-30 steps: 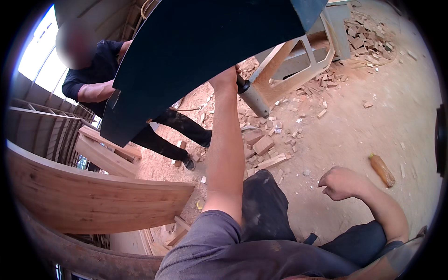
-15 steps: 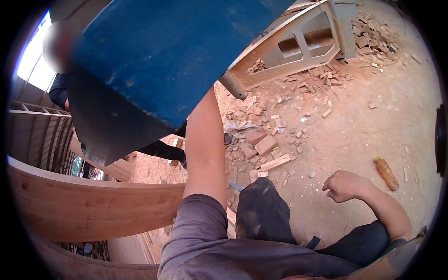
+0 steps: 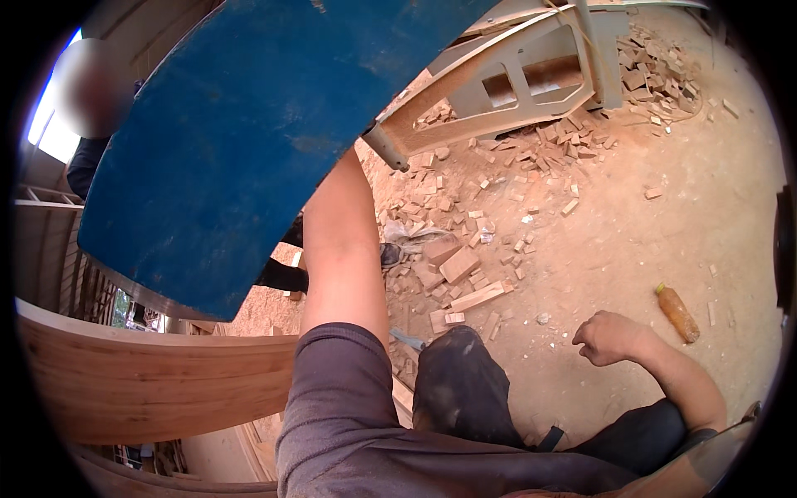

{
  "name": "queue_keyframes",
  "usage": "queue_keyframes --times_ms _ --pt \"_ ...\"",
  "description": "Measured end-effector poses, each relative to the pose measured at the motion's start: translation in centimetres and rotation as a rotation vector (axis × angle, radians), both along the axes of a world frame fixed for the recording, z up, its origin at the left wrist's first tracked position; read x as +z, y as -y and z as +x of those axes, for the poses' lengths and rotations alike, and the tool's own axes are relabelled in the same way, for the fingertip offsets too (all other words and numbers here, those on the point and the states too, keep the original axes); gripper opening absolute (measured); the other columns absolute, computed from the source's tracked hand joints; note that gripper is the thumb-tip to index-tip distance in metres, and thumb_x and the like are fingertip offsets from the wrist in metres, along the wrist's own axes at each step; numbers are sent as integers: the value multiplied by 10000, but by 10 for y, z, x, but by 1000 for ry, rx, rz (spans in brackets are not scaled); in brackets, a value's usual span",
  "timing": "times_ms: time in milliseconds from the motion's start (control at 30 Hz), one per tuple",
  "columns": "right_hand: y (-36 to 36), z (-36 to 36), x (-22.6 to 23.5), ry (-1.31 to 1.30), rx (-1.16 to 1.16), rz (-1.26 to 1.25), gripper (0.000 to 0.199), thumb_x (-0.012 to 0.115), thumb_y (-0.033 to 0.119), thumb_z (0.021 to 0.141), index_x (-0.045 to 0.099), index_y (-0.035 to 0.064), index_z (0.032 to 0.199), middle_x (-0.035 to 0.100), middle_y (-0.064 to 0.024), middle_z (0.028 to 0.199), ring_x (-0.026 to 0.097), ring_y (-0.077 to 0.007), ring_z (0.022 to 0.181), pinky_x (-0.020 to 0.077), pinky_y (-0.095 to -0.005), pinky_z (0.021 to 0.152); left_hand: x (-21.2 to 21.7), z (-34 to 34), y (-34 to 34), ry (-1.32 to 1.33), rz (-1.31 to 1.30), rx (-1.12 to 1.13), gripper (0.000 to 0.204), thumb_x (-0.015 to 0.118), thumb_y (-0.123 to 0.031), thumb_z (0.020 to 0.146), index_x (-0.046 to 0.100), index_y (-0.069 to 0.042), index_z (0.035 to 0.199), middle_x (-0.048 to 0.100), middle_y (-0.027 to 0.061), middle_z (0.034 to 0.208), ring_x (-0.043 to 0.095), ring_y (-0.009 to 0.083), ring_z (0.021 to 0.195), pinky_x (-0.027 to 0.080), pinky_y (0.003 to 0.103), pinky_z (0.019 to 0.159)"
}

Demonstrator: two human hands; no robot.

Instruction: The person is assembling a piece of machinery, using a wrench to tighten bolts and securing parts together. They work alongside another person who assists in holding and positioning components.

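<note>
A large blue panel [image 3: 224,158] with a scuffed face fills the upper left. My left forearm [image 3: 344,241] reaches up to its right edge and passes behind it. The panel hides my left hand, so its fingers and hold cannot be seen. Down at the right, my right hand [image 3: 613,337] hangs over the dusty floor beside my thigh. Its fingers are curled in and nothing shows in them. A bottle of orange-brown stuff [image 3: 677,315] lies on the floor to the right of that hand.
Below the panel stands a curved wooden board [image 3: 158,382]. A pale metal machine frame [image 3: 506,91] stands at the far side, with wood offcuts [image 3: 461,264] scattered before it and a heap [image 3: 656,75] beyond. Another person [image 3: 87,158] is behind the panel at the left.
The blue panel has turned and shifted left and down, hiding the dark side seen before. My left arm has moved slightly left with it. My right hand has barely moved.
</note>
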State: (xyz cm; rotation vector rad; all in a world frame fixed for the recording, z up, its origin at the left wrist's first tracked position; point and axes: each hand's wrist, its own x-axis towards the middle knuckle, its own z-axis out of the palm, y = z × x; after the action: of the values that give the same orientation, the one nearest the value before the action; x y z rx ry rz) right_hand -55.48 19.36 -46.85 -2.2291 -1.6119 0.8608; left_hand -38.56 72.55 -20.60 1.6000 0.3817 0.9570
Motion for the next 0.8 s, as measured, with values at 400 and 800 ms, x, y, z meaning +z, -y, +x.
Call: queue_keyframes --times_ms 400,800 --pt "11 -5 6 -3 -37 82 325 641 186 824 747 25 1086 730 -186 1075 680 -351 1042 520 -435 963 -5 -20 15 35 48 -100 158 726 -2 749 621 37 862 624 126 731 625 247 550 551 381 509" --pt "18 -29 36 56 -35 90 284 638 168 816 747 15 1029 732 -190 1034 685 -373 1004 530 -459 928 -8 -82 108 38 86 -223 157 750 -30 775 626 28 853 634 120 748 627 225 586 549 375 561"
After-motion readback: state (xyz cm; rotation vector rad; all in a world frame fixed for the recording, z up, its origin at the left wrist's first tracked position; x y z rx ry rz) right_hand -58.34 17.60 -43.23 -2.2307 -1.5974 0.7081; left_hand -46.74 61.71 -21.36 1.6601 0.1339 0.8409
